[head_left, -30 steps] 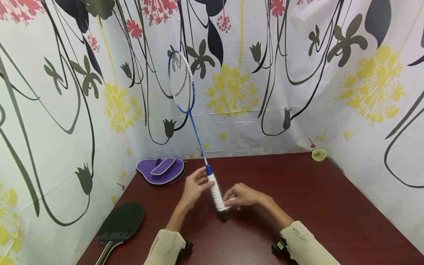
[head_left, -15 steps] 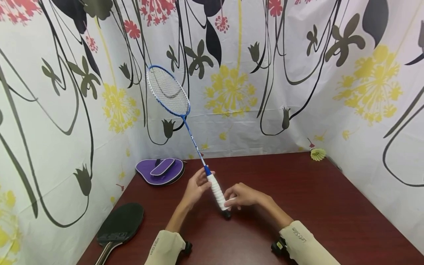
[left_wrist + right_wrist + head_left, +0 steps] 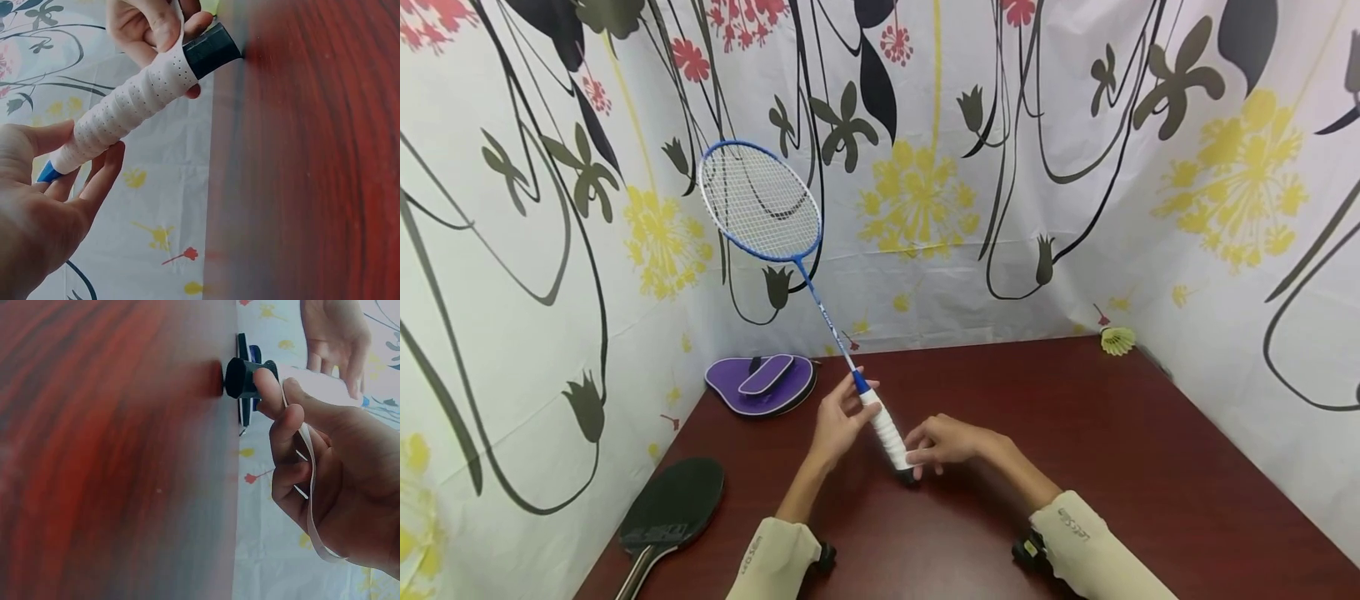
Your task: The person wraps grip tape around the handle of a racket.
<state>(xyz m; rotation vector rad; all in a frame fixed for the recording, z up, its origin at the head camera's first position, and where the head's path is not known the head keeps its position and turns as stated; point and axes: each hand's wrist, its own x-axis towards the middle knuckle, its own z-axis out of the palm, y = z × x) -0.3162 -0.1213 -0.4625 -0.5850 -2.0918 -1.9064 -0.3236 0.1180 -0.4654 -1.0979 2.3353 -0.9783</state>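
Observation:
A blue badminton racket (image 3: 826,317) leans up to the left, its head high over the table. White perforated grip tape (image 3: 125,107) spirals round its handle. My left hand (image 3: 837,427) holds the top of the handle between thumb and fingers, beside the blue cone. At the lower end, my right hand (image 3: 951,440) pinches the tape close to the bare black butt (image 3: 211,51). From that pinch a loose tape strip (image 3: 313,519) runs down across the right palm. In the head view the right fingers partly cover the butt end.
On the dark red table (image 3: 1037,408), a purple paddle case (image 3: 722,377) lies at the back left. A black table tennis bat (image 3: 677,500) lies at the front left, and a yellow shuttlecock (image 3: 1117,340) at the back right corner. Flowered cloth (image 3: 925,308) hangs behind.
The racket has turned about its handle, its string face now showing wider, and its head has swung left. Both hands stay at the handle in nearly the same places.

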